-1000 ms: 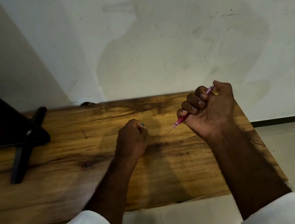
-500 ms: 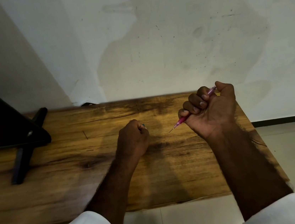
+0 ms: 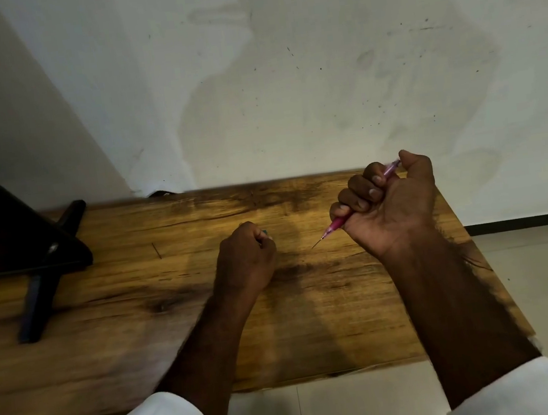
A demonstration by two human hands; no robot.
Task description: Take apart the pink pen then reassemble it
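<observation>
My right hand (image 3: 390, 205) is closed in a fist around the pink pen (image 3: 335, 225), held above the right part of the wooden table (image 3: 115, 330). The pen's thin tip points down-left; its rear end pokes out by my thumb. Most of the barrel is hidden in the fist. My left hand (image 3: 245, 260) rests on the table as a fist, about a hand's width left of the pen tip. A small teal piece (image 3: 265, 232) shows at its fingertips; what it is cannot be told.
A black stand (image 3: 36, 260) with a slanted leg sits on the table's left end. A white wall runs right behind the table. The table's right edge lies just beside my right forearm, with pale floor tiles beyond.
My right hand with the pen has risen slightly and drifted a little to the right. My left hand has stayed in place.
</observation>
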